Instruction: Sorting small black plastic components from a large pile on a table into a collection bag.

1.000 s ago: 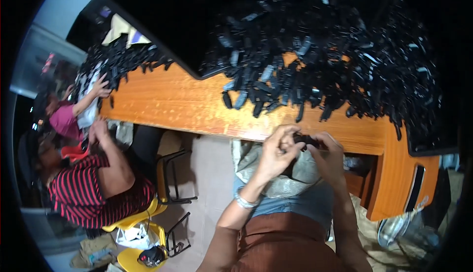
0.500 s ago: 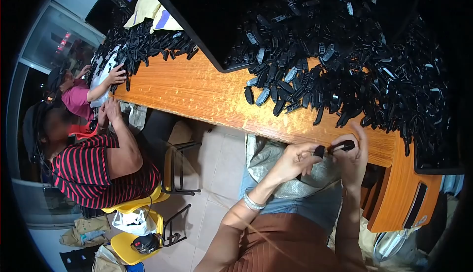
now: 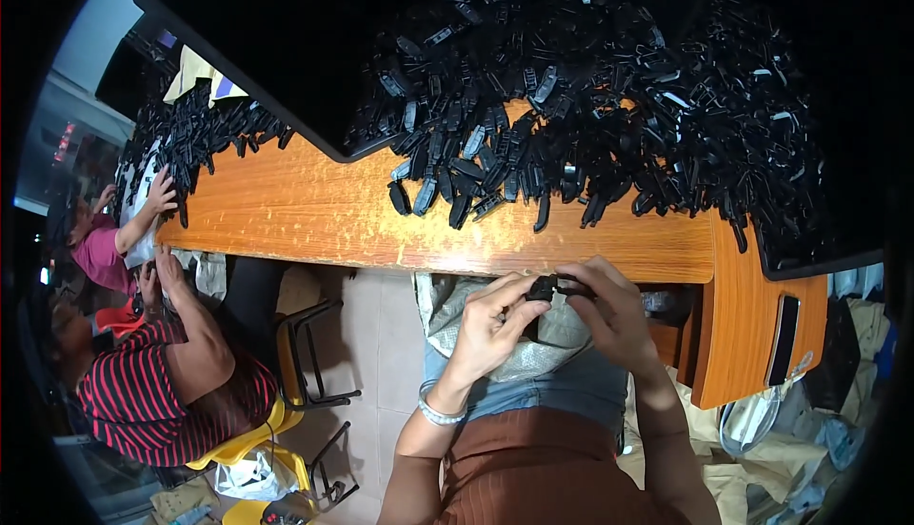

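Above my lap, just off the table's front edge, both hands come together on a small black plastic part [image 3: 542,288]. My left hand [image 3: 497,325] pinches it between thumb and fingertips. From the other side, my right hand [image 3: 614,311] closes its thumb and fingers on a dark piece at the right end of that part; whether the two are one piece I cannot tell. Beyond my hands, a heap of similar black plastic parts [image 3: 609,154], a few of them grey, covers the back of the wooden table [image 3: 314,206]. A whitish woven sack [image 3: 441,320] lies under my hands.
A large dark panel [image 3: 276,106] rises over the table's middle. At right is a wooden cabinet with a black handle [image 3: 784,339]. Left, a person in a striped shirt [image 3: 162,396] sits on a yellow chair [image 3: 228,447]; another in a purple top [image 3: 100,258] reaches over parts.
The view has shifted, so the table and heap sit further left. My hands, apart before with a dark piece in each, have come together, and their pieces now meet.
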A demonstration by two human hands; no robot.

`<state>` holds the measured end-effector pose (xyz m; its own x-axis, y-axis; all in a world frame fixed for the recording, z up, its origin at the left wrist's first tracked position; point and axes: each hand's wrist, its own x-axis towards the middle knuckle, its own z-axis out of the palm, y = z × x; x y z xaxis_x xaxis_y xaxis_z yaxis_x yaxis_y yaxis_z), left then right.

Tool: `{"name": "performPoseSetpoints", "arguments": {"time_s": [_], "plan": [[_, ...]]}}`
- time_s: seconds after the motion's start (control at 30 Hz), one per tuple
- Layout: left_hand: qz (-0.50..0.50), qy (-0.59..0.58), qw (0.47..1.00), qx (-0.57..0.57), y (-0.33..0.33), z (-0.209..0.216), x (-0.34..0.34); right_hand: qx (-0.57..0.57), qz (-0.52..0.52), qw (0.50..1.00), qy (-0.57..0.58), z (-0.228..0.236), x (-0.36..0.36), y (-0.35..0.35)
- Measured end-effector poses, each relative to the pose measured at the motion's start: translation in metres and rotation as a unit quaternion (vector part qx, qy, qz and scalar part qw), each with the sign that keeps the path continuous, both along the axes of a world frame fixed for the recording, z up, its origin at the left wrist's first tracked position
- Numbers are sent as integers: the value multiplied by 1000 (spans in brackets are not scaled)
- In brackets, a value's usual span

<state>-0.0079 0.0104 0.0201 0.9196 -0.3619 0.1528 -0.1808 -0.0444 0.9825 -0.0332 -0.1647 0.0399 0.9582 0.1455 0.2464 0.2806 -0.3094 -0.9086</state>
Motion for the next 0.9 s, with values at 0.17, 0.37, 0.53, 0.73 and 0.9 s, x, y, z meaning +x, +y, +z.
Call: {"name": "performPoseSetpoints", "arguments": {"time_s": [0.17, 0.37, 0.53, 0.73, 0.9], "plan": [[-5, -23, 1000, 21, 0, 2, 2, -78, 5, 996, -37, -6, -6, 1], [4, 46, 999, -13, -8, 3, -3, -164, -21, 982, -89, -8, -8, 7], [38, 58, 997, 37, -18, -7, -7, -154, -69, 982, -84, -17, -12, 16], [-18, 214, 956, -201, -1, -19, -9, 243, -35, 964, 98, -29, -18, 13], [-67, 325, 873, -357, 0, -28, -11, 294, -17, 951, 98, -45, -18, 11]]}}
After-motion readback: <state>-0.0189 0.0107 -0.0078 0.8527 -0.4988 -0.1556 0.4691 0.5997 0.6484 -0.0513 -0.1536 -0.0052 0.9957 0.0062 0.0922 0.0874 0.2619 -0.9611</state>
